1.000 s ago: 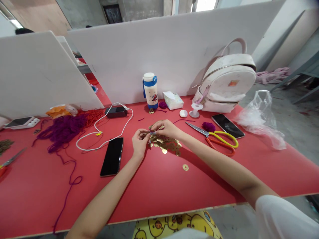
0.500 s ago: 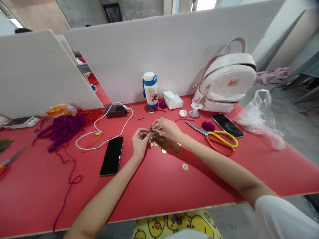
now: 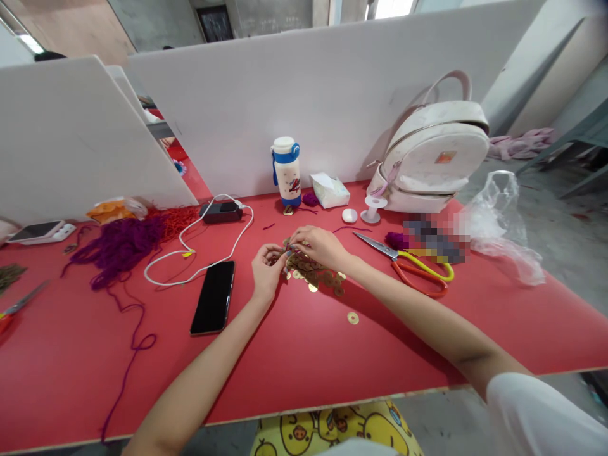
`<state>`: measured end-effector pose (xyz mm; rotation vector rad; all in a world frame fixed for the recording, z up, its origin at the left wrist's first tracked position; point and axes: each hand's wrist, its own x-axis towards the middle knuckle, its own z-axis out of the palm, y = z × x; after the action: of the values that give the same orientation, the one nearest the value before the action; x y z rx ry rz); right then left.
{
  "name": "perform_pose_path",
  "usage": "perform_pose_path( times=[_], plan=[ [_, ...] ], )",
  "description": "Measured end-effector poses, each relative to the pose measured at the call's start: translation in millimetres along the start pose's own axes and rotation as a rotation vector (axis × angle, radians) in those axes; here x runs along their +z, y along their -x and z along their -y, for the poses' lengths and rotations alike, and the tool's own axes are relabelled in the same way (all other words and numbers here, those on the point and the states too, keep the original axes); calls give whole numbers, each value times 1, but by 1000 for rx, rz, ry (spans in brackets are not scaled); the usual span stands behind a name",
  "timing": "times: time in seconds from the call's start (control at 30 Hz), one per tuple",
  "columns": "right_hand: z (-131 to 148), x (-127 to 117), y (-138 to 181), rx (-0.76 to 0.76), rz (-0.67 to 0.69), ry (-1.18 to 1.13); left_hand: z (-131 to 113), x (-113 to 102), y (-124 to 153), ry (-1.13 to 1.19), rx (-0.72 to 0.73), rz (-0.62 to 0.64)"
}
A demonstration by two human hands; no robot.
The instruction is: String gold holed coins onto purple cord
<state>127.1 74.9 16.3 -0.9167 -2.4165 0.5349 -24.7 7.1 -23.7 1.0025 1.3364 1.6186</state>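
Note:
Close together near the middle of the red table are my two hands, fingers bent and fingertips pinched. My left hand (image 3: 266,268) meets my right hand (image 3: 317,244) at the left end of a heap of gold-coloured coins with holes (image 3: 311,273). What the fingertips pinch is small and mostly hidden by the fingers; coins show around it. My right hand lies over the upper edge of the heap. One loose coin (image 3: 352,318) rests nearer to me, to the right.
Left lie a black phone (image 3: 213,297), a white cable (image 3: 164,283) and purple yarn (image 3: 126,247). Scissors (image 3: 403,256) lie right, beside a small purple yarn ball (image 3: 395,240). Behind stand a bottle (image 3: 287,172), tissues (image 3: 330,191), a white spool (image 3: 373,209) and a backpack (image 3: 427,158).
My right hand's fingers have shifted very slightly, still meeting the left fingertips. The coins have stayed in place. A patch at the right is now blurred out over the second phone.

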Motion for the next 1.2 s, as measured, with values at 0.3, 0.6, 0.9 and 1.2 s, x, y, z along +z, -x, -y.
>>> perform_pose_path(
  times=[0.3,0.6,0.9,1.2],
  plan=[
    [1,-1,1,-3,-5,-3,3,-1,-1,7,16,15],
    [-3,2,-1,2,3,-191,4,-2,-1,3,28,18],
    [-13,14,-1,69,-58,-340,7,-3,-2,-38,12,63],
    [-6,9,-1,79,-69,-330,4,-2,0,-38,25,58]
  ],
)
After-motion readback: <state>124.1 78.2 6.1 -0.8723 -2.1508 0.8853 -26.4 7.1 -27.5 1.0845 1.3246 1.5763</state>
